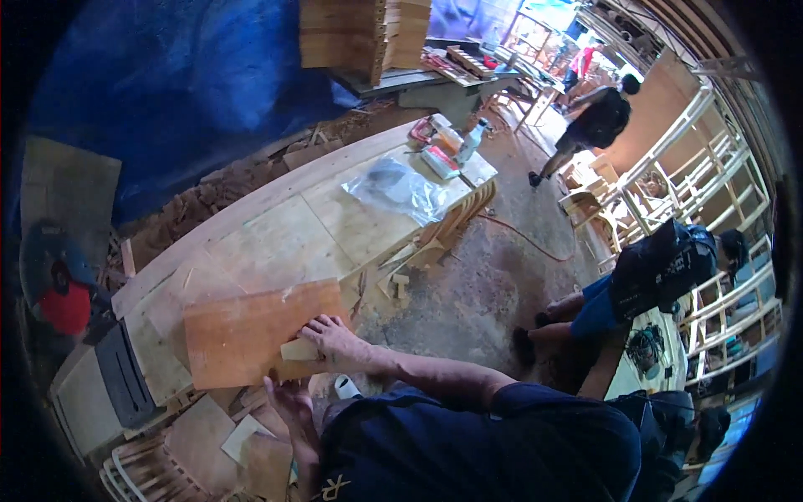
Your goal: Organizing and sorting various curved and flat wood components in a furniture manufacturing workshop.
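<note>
A reddish-brown wooden board (238, 330) lies on the workbench (268, 238), its near edge toward my body. My right hand (332, 341) is over the board's right part, fingers bent around a small flat tan piece (299, 350) pressed against the surface. Whether that piece is sandpaper or thin wood I cannot make out. Lower down, my left hand (290, 403) is at the board's near edge with its thumb raised against it; the other fingers are partly hidden.
Farther along the bench are a clear plastic bag (397, 191), a bottle (473, 140) and a red-and-white box (440, 162). A dark slotted panel (125, 374) lies at left. Wood offcuts (251, 448) sit below. Two people (669, 263) (598, 117) are at right, near pale chair frames (711, 167).
</note>
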`<act>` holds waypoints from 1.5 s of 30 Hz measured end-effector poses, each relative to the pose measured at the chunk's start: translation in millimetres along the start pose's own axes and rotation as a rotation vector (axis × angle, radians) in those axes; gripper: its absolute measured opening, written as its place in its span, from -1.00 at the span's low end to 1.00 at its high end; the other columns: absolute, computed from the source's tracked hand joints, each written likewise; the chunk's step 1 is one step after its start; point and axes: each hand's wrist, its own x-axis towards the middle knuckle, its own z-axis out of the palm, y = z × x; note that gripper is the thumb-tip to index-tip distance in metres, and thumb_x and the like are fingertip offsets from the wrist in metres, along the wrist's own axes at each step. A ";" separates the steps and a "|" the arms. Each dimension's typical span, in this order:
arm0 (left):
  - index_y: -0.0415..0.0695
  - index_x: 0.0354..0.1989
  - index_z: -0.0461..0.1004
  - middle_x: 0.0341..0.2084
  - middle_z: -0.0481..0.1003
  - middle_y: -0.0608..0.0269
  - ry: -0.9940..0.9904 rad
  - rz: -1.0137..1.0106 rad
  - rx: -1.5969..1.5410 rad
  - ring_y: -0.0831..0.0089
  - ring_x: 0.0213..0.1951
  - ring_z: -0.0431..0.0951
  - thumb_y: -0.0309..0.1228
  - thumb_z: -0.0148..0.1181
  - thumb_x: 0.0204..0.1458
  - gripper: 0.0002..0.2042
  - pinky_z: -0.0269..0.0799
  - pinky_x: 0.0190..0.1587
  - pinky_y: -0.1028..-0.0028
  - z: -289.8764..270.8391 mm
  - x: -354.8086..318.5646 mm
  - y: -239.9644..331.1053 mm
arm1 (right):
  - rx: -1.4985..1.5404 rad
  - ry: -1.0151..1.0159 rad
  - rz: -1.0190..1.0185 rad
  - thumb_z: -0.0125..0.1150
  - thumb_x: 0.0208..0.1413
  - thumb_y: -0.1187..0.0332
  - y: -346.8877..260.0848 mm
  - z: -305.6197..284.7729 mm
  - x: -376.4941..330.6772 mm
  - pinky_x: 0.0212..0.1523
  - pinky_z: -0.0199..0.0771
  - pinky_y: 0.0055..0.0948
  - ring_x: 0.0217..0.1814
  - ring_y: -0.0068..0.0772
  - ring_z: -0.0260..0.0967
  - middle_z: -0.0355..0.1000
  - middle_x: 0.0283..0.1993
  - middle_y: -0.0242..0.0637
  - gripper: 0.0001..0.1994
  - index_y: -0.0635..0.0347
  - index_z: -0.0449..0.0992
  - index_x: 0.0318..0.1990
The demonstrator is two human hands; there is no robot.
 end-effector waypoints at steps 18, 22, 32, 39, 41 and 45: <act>-0.18 0.12 0.38 0.07 0.45 0.09 0.265 -0.034 0.262 0.10 0.06 0.49 -0.27 0.22 -0.01 -0.50 0.47 0.09 0.06 -69.7 -19.5 -0.7 | 1.118 0.096 0.480 0.45 0.01 0.36 64.6 -71.8 -96.2 0.19 0.32 -0.41 0.24 -0.38 0.27 0.26 0.24 -0.25 -0.40 0.24 0.35 0.21; -0.14 -0.09 0.49 -0.18 0.52 0.22 0.167 -0.003 0.243 0.30 -0.12 0.53 -0.55 0.24 -0.06 -0.70 0.53 -0.03 0.22 16.4 -4.7 -31.6 | 1.074 0.245 0.538 0.38 -0.06 0.48 77.2 -144.2 -121.0 0.13 0.44 -0.36 0.14 -0.37 0.38 0.44 0.08 -0.26 -0.36 0.17 0.34 0.25; -0.22 0.21 0.32 0.11 0.43 0.05 -0.244 -0.111 0.252 0.04 0.15 0.45 -0.40 0.42 -0.33 -0.23 0.41 0.22 0.03 190.5 49.9 -116.2 | 1.460 0.609 0.432 0.44 -0.15 0.02 153.2 -255.0 -183.7 0.06 0.50 0.00 0.16 -0.19 0.32 0.31 0.12 -0.17 -0.27 0.19 0.29 0.15; -0.19 0.25 0.29 0.15 0.39 0.06 -0.617 -0.621 -0.296 -0.04 0.17 0.40 -0.40 0.42 -0.36 -0.18 0.36 0.24 -0.02 197.1 111.7 -195.4 | 1.430 0.716 0.271 0.64 -0.38 0.16 167.2 -303.2 -260.6 0.16 0.31 -0.35 0.20 -0.25 0.31 0.32 0.22 -0.12 -0.30 0.10 0.42 -0.01; -0.17 0.25 0.29 0.16 0.39 0.04 -0.559 -0.386 0.136 -0.06 0.16 0.40 -0.41 0.38 -0.32 -0.21 0.35 0.24 -0.04 227.2 115.2 -214.3 | 1.407 0.770 0.238 0.64 -0.37 0.15 167.8 -309.3 -275.4 0.19 0.28 -0.36 0.28 -0.18 0.26 0.30 0.27 -0.07 -0.30 0.08 0.42 -0.01; -0.16 0.25 0.30 0.15 0.39 0.04 -0.470 -0.547 0.104 -0.06 0.16 0.41 -0.43 0.34 -0.31 -0.23 0.38 0.21 -0.03 225.1 148.3 -246.0 | 1.326 0.990 0.391 0.63 -0.35 0.09 158.9 -314.3 -295.5 0.01 0.37 -0.49 0.06 -0.38 0.36 0.37 0.08 -0.22 -0.29 0.11 0.38 -0.03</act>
